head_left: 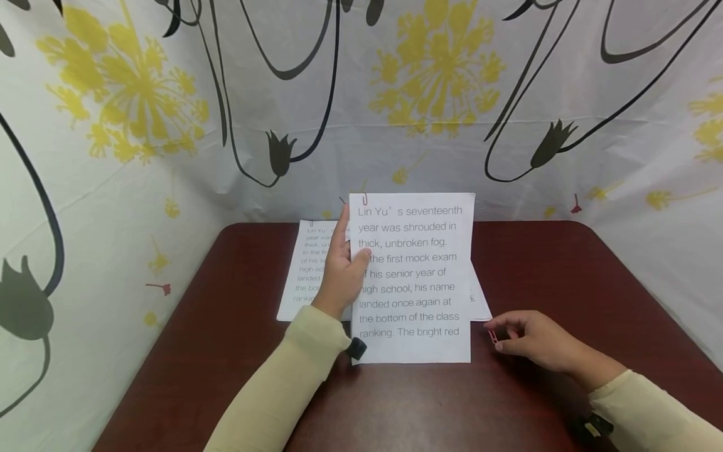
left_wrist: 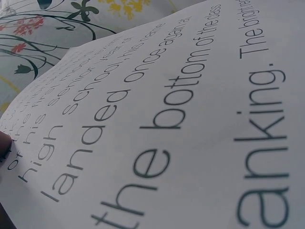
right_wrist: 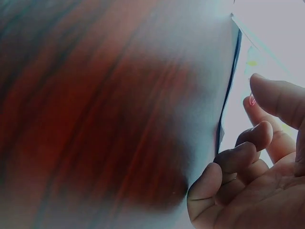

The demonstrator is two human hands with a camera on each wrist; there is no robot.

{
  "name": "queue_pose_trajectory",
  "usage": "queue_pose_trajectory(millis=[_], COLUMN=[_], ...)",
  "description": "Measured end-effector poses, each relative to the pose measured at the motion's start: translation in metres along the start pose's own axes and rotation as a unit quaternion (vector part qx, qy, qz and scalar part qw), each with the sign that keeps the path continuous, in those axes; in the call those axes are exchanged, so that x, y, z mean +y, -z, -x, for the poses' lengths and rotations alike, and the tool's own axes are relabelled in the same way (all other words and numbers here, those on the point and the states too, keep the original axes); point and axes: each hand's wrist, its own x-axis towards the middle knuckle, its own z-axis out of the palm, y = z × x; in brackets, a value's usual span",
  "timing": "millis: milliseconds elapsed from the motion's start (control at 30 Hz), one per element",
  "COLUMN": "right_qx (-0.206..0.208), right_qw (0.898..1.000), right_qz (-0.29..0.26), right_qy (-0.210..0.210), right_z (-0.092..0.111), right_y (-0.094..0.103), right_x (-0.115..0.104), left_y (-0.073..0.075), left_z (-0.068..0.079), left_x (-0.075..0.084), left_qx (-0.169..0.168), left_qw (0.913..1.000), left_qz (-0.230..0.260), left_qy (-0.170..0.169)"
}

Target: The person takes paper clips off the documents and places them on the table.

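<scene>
My left hand grips the left edge of a printed sheet, with the thumb across its front, and holds it raised above the table. A red paper clip sits on that sheet's top left edge. Printed text fills the left wrist view, where the paper bows slightly and a bit of thumb shows at the left. To the right of the sheet, my right hand pinches another red paper clip between thumb and forefinger. In the right wrist view the clip shows at the fingertips, other fingers curled.
Behind the raised sheet, another printed page with a clip at its top lies on the dark red-brown table. More paper pokes out at the right. A white cloth with yellow flowers hangs behind the table.
</scene>
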Motion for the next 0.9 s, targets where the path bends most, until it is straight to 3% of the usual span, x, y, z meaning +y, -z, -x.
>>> queue_pose_trajectory(millis=[900], right_qx=[-0.025], right_qw=[0.999], right_qz=[0.021], right_qy=[-0.021], right_z=[-0.0038], right_y=[-0.0035], right_x=[0.0055], left_y=[0.0002], left_z=[0.0001], left_x=[0.0009], left_qx=[0.004], left_qw=[0.9999], left_qz=[-0.009], left_qy=[0.0])
